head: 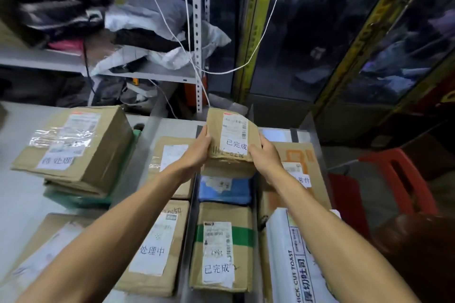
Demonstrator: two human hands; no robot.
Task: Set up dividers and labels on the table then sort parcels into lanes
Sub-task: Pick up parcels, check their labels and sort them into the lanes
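Observation:
A small cardboard parcel [231, 135] with a white shipping label is held tilted above the far end of the middle lane. My left hand [197, 149] grips its left edge and my right hand [264, 155] grips its lower right corner. Below it in that lane lie a blue parcel [224, 189] and a cardboard parcel with green tape [221, 246]. A grey divider [192, 209] separates this lane from the left lane, where a labelled box [157, 246] and another box [170, 152] lie. The right lane holds an orange-printed box [298, 155] and a white toast bag [290, 258].
A large taped box [73, 145] is stacked on green and brown parcels at the table's left. Another box [46, 241] lies at the near left. A metal shelf [152, 74] with bags and hanging white cables stands behind. A red plastic stool [394, 179] is to the right.

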